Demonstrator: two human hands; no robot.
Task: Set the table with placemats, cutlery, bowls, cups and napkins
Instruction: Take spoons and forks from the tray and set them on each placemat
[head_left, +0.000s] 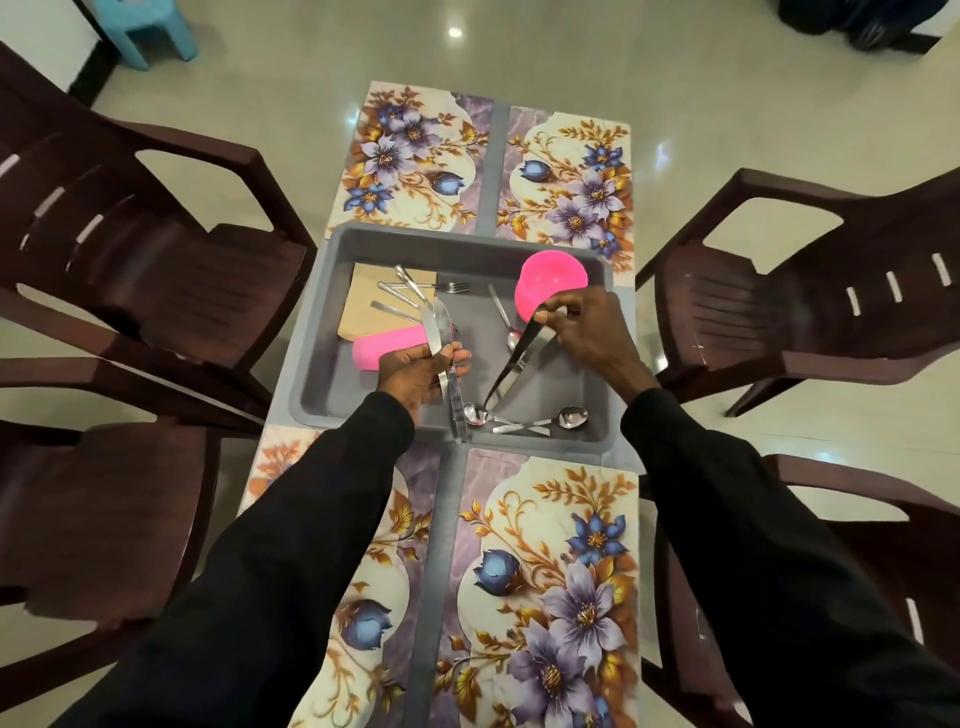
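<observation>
left hand grips thin steel knives, right hand pinches another steel knife, both hands just inside the grey plastic tray rim

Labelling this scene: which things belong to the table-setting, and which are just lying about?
Job: floral placemats, grey tray, pink bowl, pink cup, brown napkins, spoons, fork, knives in left hand and right hand.
Lying about: brown chairs, blue stool.
</observation>
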